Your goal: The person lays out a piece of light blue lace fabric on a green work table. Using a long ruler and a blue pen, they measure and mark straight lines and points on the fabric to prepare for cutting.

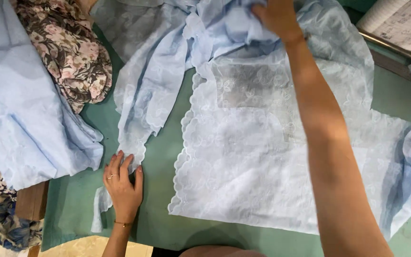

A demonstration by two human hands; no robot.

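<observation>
Left hand (122,183) flat on green table (158,190), fingers spread open, pressing down lower tip of narrow light-blue embroidered strip (141,104). Strip's long axis running from near-left up and away toward top of view, scalloped edge facing right, lower end pointing at left hand. Right hand (277,16) reaching far across, fingers closed, gripping bunched blue fabric (229,26) at top centre. Big light-blue embroidered panel (248,162) lying flat at table centre under right forearm, scalloped edge along its left side, long axis running near to far, sheer patch at far end. Plain blue cloth (20,104) piled at left, well apart from panel; floral fabric (70,52) beside it at upper left. Open book (400,21) at top-right corner.
</observation>
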